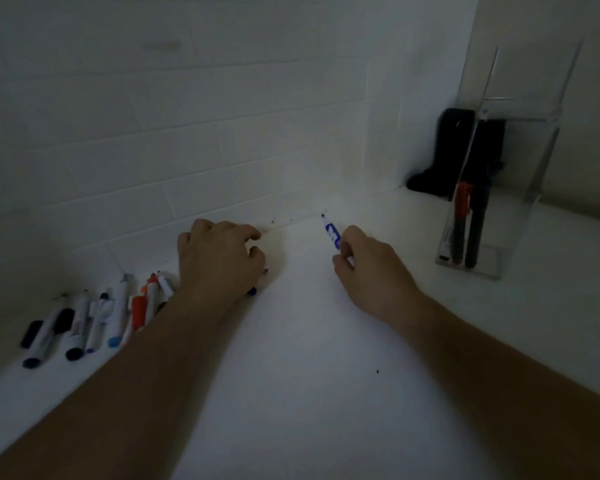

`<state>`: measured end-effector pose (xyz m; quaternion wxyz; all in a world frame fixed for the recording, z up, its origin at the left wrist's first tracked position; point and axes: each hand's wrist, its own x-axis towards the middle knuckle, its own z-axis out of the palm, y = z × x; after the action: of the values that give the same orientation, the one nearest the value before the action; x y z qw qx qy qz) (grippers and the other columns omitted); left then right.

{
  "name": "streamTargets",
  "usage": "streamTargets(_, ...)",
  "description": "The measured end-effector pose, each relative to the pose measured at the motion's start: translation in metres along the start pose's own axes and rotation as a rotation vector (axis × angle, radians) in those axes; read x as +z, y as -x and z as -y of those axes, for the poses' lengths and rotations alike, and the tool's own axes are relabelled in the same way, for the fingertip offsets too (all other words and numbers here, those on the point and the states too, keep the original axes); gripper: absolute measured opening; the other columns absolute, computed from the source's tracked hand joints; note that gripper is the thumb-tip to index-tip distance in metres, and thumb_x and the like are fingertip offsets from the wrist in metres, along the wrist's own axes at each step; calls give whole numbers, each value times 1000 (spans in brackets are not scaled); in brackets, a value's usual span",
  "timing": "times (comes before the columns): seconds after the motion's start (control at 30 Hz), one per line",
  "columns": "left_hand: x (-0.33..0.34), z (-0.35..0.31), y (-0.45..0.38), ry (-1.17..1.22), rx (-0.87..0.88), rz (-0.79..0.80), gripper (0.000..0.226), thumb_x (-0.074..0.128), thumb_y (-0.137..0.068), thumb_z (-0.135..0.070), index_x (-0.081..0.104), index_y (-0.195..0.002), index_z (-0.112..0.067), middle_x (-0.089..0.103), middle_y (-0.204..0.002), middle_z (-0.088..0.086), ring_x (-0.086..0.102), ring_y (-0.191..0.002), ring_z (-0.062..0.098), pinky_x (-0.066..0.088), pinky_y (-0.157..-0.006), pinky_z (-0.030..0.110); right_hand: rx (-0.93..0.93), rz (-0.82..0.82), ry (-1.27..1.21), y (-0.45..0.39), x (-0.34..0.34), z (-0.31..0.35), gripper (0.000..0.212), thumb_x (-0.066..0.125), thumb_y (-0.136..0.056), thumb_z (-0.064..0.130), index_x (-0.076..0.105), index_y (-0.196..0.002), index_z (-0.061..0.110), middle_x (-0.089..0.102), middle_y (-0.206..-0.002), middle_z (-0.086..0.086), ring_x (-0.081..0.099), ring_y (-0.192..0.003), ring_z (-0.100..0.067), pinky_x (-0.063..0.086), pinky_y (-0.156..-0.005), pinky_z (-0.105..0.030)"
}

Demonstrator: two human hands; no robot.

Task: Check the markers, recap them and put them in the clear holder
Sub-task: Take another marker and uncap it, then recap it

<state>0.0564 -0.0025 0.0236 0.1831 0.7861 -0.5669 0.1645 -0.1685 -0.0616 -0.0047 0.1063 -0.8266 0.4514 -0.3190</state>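
My right hand [368, 268] pinches a white marker with blue print [330, 231], uncapped, its dark tip touching the white surface near the tiled wall. My left hand [219, 258] lies curled on the counter over something small; a blue bit, perhaps a cap [252, 291], shows under its heel. A pile of several markers [94, 317] in black, blue, orange and white lies to the left of that hand. The clear holder [520, 188] stands at the right with a red marker [460, 220] and a black marker [477, 226] upright inside.
A dark object [444, 154] leans in the corner behind the holder. The white tiled wall [187, 150] runs along the back of the white counter [309, 375]. Small ink specks mark the wall's base.
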Motion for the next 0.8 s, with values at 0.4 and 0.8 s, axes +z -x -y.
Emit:
streamTargets(0.4, -2, -22, -46, -137, -25, 560, 51, 56, -80, -42, 52, -131, -49, 55, -134, -4, 37, -125, 30, 25, -102, 48, 38, 43, -204, -3, -4, -9, 15, 56, -94, 27, 43, -87, 23, 52, -70, 5, 47, -59, -12, 34, -54, -32)
streamTargets(0.8, -6, -15, 0, 486, 106, 8, 13, 66, -92, -31, 72, -103, -34, 65, -95, -13, 62, -76, 10, 50, -76, 28, -52, 2, -185, -6, 5, -8, 51, 45, -100, 9, 43, -146, 32, 58, -106, -1, 57, -91, -21, 52, -83, -42)
